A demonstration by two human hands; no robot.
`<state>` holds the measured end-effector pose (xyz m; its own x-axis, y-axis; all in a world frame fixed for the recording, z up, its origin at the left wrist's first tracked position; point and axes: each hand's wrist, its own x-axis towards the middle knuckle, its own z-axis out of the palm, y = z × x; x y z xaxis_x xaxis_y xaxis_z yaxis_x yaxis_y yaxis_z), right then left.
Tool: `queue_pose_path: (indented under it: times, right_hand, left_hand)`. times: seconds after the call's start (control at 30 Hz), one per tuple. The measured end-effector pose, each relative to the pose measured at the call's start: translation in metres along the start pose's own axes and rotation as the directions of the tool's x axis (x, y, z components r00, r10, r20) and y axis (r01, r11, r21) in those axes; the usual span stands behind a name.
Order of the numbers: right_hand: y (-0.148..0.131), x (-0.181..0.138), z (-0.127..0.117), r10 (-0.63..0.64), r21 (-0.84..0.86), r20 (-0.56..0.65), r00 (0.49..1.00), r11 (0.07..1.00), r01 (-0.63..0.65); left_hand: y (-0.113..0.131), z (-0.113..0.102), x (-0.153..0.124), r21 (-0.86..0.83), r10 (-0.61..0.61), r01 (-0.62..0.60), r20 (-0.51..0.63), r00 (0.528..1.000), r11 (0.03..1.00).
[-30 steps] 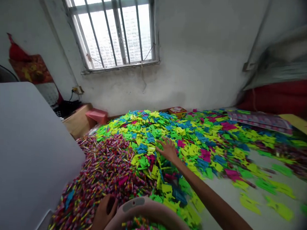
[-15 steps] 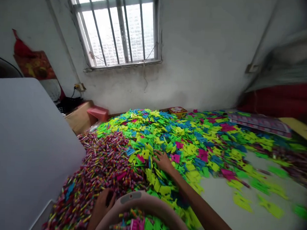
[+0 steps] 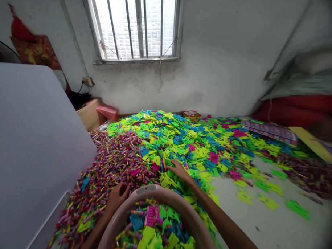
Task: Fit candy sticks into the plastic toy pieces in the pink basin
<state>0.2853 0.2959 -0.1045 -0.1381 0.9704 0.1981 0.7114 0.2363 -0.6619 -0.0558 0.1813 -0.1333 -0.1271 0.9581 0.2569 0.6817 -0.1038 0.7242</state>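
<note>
A pink basin (image 3: 115,224) in front of me holds a mix of flat neon plastic pieces and small striped tubes. Beside its left rim, my left hand (image 3: 117,196) rests over the heap of small striped tubes (image 3: 118,162), fingers curled; whatever they may hold is hidden. Beyond the basin, my right hand (image 3: 179,171) reaches to the edge of the pile of flat plastic pieces (image 3: 165,133), coloured yellow, green, blue and pink. Its thumb and fingers are apart at the pile, with no piece clearly gripped.
A large pale panel (image 3: 37,152) stands at the left. By the wall are a cardboard box (image 3: 88,112), a pink box (image 3: 108,111) and a small red-yellow box (image 3: 192,115). Printed sheets (image 3: 269,132) lie at the right, near scattered pieces on the pale surface (image 3: 233,214).
The view has tilted downward, showing more of the basin's contents. My right hand stays at the pile's edge, its fingers slightly shifted. My left hand remains beside the rim, curled.
</note>
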Motion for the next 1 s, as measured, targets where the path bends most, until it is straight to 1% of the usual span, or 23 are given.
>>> queue_pose_path:
  times: [0.07, 0.13, 0.23, 0.3, 0.37, 0.4, 0.47, 0.5, 0.53, 0.57, 0.6, 0.63, 0.67, 0.7, 0.73, 0.8, 0.87, 0.93, 1.0]
  right_hand:
    - [-0.018, 0.003, -0.009, 0.042, 0.05, -0.053, 0.998, 0.998, -0.04]
    - [-0.04, 0.005, -0.02, 0.07, 0.1, -0.103, 0.992, 0.993, -0.06]
    - [-0.079, 0.005, -0.042, 0.057, 0.175, -0.14, 0.988, 0.984, -0.031]
    - [-0.108, -0.003, -0.055, 0.016, 0.221, -0.133, 0.991, 0.975, 0.014]
    - [-0.139, -0.021, -0.067, -0.036, 0.259, -0.095, 0.995, 0.964, 0.06]
    - [-0.155, -0.033, -0.073, -0.065, 0.273, -0.062, 0.996, 0.959, 0.08]
    - [-0.188, -0.063, -0.085, -0.119, 0.29, 0.024, 0.993, 0.951, 0.107]
    - [-0.204, -0.078, -0.092, -0.146, 0.3, 0.082, 0.986, 0.947, 0.116]
    - [-0.22, -0.093, -0.1, -0.187, 0.315, 0.158, 0.969, 0.94, 0.13]
    - [-0.235, -0.105, -0.108, -0.226, 0.316, 0.158, 0.961, 0.934, 0.168]
    - [-0.25, -0.117, -0.116, -0.267, 0.303, 0.177, 0.947, 0.931, 0.206]
    - [-0.263, -0.126, -0.123, -0.3, 0.294, 0.235, 0.925, 0.929, 0.227]
    - [-0.274, -0.133, -0.129, -0.319, 0.284, 0.247, 0.915, 0.927, 0.247]
    - [-0.282, -0.139, -0.134, -0.332, 0.26, 0.234, 0.914, 0.927, 0.27]
    - [-0.289, -0.145, -0.137, -0.341, 0.226, 0.202, 0.918, 0.928, 0.295]
    - [-0.297, -0.153, -0.138, -0.366, 0.125, 0.086, 0.927, 0.927, 0.354]
    - [-0.3, -0.161, -0.136, -0.412, 0.032, 0.007, 0.911, 0.911, 0.412]
    - [-0.301, -0.167, -0.133, -0.468, 0.001, -0.026, 0.884, 0.884, 0.468]
    - [-0.302, -0.172, -0.131, -0.493, 0.023, -0.012, 0.87, 0.869, 0.493]
  left_hand:
    - [0.007, -0.01, 0.002, -0.042, -0.008, 0.009, 0.013, 1.0, 0.999]
    - [0.015, -0.02, 0.005, -0.088, -0.016, 0.016, -0.001, 1.0, 0.996]
    - [0.033, -0.038, 0.01, -0.164, -0.03, 0.023, -0.042, 0.999, 0.986]
    - [0.057, -0.052, 0.009, -0.218, -0.024, 0.011, -0.061, 0.998, 0.976]
    - [0.091, -0.07, 0.002, -0.266, 0.001, -0.025, -0.091, 0.996, 0.964]
    - [0.112, -0.081, -0.004, -0.288, 0.027, -0.059, -0.114, 0.993, 0.956]
    - [0.154, -0.104, -0.019, -0.306, 0.128, -0.178, -0.176, 0.976, 0.935]
    - [0.174, -0.115, -0.027, -0.289, 0.205, -0.263, -0.217, 0.955, 0.921]
    - [0.191, -0.126, -0.034, -0.252, 0.298, -0.367, -0.275, 0.914, 0.895]
    - [0.205, -0.135, -0.04, -0.225, 0.373, -0.448, -0.308, 0.875, 0.865]
    - [0.215, -0.142, -0.045, -0.2, 0.431, -0.503, -0.314, 0.846, 0.841]
    - [0.223, -0.148, -0.05, -0.181, 0.479, -0.547, -0.315, 0.82, 0.817]
    - [0.227, -0.152, -0.054, -0.173, 0.512, -0.574, -0.302, 0.804, 0.8]
    - [0.23, -0.154, -0.057, -0.17, 0.533, -0.59, -0.287, 0.796, 0.789]
    - [0.231, -0.156, -0.06, -0.17, 0.548, -0.601, -0.275, 0.79, 0.781]
    - [0.231, -0.158, -0.066, -0.167, 0.56, -0.607, -0.26, 0.787, 0.777]
    - [0.231, -0.159, -0.071, -0.145, 0.558, -0.606, -0.269, 0.785, 0.783]
    - [0.231, -0.162, -0.075, -0.11, 0.546, -0.596, -0.296, 0.784, 0.796]
    - [0.232, -0.166, -0.079, -0.086, 0.539, -0.592, -0.327, 0.776, 0.801]
